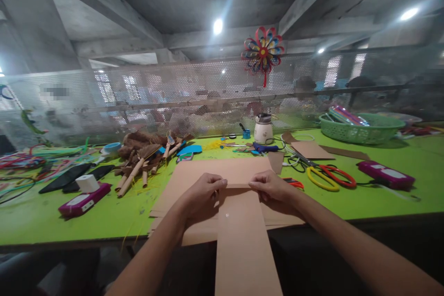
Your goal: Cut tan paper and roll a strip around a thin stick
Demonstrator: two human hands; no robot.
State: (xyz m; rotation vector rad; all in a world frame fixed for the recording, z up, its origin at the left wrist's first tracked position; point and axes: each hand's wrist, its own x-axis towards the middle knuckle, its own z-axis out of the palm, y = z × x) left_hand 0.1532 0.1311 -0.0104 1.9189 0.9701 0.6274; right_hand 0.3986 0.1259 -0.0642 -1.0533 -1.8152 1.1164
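A long strip of tan paper (244, 245) hangs from the table's front edge toward me, its far end folded or rolled into a narrow band. At the left end of that band, my left hand (206, 192) is closed, pinching it between thumb and fingers. My right hand (272, 187) pinches the right end the same way. Under both hands lies a stack of larger tan paper sheets (194, 171). Scissors with yellow and red handles (322, 180) rest to the right of my right hand. The undersides of my fingers are hidden.
The green table (128, 219) holds rolled brown paper tubes (132, 178), two purple power strips (85, 201), a blue-handled glue gun (265, 147), a pale jug (263, 129) and a green basket (362, 127). A perforated metal screen (194, 97) stands behind, with a paper flower (263, 51) on it.
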